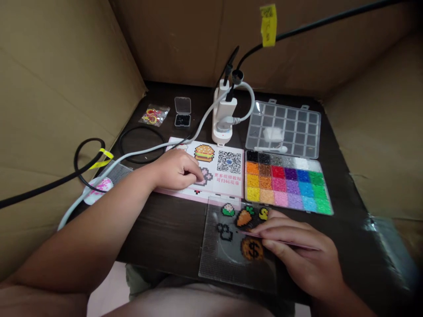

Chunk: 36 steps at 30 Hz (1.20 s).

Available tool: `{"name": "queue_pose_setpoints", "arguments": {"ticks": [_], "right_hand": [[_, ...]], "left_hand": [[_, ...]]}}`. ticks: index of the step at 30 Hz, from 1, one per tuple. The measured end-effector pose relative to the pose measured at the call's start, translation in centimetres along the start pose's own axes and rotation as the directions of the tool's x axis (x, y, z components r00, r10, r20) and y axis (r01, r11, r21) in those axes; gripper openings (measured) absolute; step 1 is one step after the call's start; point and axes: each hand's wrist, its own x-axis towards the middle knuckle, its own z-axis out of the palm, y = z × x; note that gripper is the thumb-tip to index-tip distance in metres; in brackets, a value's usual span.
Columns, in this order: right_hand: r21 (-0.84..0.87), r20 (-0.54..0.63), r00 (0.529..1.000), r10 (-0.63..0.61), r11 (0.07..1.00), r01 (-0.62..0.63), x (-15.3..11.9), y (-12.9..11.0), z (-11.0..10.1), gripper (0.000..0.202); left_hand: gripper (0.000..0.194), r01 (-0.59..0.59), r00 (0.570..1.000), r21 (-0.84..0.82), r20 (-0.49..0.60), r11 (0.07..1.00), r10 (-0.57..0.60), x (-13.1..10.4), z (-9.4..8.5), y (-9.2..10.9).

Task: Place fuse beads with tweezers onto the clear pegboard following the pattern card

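Observation:
My left hand (181,171) lies on the printed pattern sheet (228,187). Its fingers are curled in, and the index fingertip touches the grey and pink paw pattern (206,176). Between the thumb and fingers of my right hand (300,246) is a thin pair of pink tweezers (251,234). The tips hover over or touch the clear pegboard (211,259), just right of a partial black bead outline (225,232); a tiny dark bead seems to be at them. Around it on the board sit a carrot (244,217), a brown dollar-sign disc (253,249), a green-and-pink figure (228,209) and a yellow figure (263,214).
A sectioned bead box (287,180) with its clear lid (284,127) open stands right of the sheet. Behind are a white power strip (222,119), a small box of black beads (183,113) and a bag of rings (154,115). A pale cable (139,152) crosses the left side. Cardboard walls surround the table.

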Motion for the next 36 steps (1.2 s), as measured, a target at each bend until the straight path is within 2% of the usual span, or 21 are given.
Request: {"name": "queue_pose_setpoints", "arguments": {"ticks": [9,16,22,36], "right_hand": [[0.084,0.064,0.997,-0.041,0.996,0.035,-0.27,0.12,0.43,0.027],[0.050,0.128,0.988,-0.088,0.995,0.082,-0.04,0.05,0.54,0.025],[0.041,0.140,0.985,-0.101,0.995,0.096,-0.03,0.07,0.55,0.025],[0.004,0.143,0.985,-0.101,0.995,0.101,0.09,0.07,0.82,0.025]], "left_hand": [[0.031,0.014,0.999,-0.023,-0.028,1.000,-0.015,0.05,0.34,-0.33],[0.031,0.078,0.997,-0.024,-0.005,0.997,-0.078,0.09,0.31,-0.22],[0.030,0.120,0.992,-0.048,0.036,0.992,-0.118,0.10,0.15,0.03],[0.030,0.142,0.990,-0.040,0.019,0.989,-0.141,0.10,0.16,0.23]]}}
